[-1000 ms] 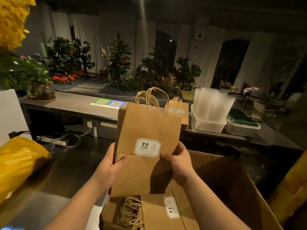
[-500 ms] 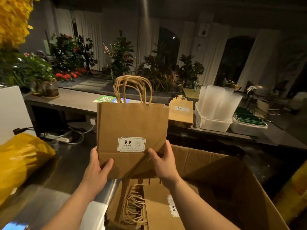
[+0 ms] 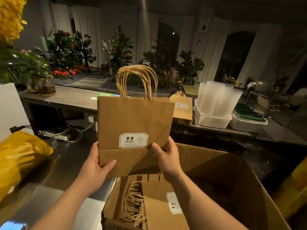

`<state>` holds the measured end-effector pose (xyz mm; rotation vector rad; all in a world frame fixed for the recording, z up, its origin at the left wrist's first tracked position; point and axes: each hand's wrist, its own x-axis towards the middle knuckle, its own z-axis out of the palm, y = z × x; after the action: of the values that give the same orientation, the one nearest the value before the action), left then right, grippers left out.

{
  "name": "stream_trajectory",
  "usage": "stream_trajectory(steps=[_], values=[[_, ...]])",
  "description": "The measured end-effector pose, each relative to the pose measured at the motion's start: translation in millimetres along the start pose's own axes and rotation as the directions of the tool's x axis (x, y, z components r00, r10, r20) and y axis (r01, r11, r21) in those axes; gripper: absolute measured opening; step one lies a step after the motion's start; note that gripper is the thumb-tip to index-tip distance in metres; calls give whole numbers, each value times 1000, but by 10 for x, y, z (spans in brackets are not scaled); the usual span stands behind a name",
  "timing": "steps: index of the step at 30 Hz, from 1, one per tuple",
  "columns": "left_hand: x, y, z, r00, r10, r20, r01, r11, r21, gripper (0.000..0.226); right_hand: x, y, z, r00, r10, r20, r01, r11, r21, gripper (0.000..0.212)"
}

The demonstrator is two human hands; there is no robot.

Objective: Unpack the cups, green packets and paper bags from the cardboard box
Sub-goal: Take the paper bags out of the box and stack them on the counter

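Note:
I hold a flat stack of brown paper bags upright above the open cardboard box, handles up and a white "9.9" label facing me. My left hand grips its lower left corner and my right hand grips its lower right edge. More paper bags in the box lie flat with twisted handles to the left. On the far counter stand another pile of paper bags, clear cups in a white tub, and green packets in a second tub.
A yellow plastic bag lies on the steel worktop at my left. A power strip and cables sit behind it. A white appliance stands at the far left. Potted plants line the back of the far counter.
Both hands have lifted the stack of paper bags higher out of the box and squared it upright; it now stands straight where it was tilted a second ago.

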<state>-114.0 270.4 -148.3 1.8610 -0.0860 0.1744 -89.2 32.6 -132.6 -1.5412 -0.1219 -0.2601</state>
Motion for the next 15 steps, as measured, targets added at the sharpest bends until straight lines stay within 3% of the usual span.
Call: stream_trajectory(steps=[3,6,8,12,15], values=[[32,168,88,998,28,-56,-37,985,-171,52,109,-187,-141,997,-78,-7,79,997,26,32],[70,255,325,988,-127,92,154,905,-397,42,203,-246,-317,995,-89,-36,87,995,-57,31],[87,260,506,977,-170,128,206,904,-374,43,244,-191,-409,996,-54,-77,44,990,-132,26],[144,264,816,991,-128,48,135,973,-186,49,276,-90,-561,986,-12,-168,-23,979,-201,26],[106,222,921,987,-144,76,160,939,-303,43,333,-81,-698,985,98,-142,-127,969,-211,29]])
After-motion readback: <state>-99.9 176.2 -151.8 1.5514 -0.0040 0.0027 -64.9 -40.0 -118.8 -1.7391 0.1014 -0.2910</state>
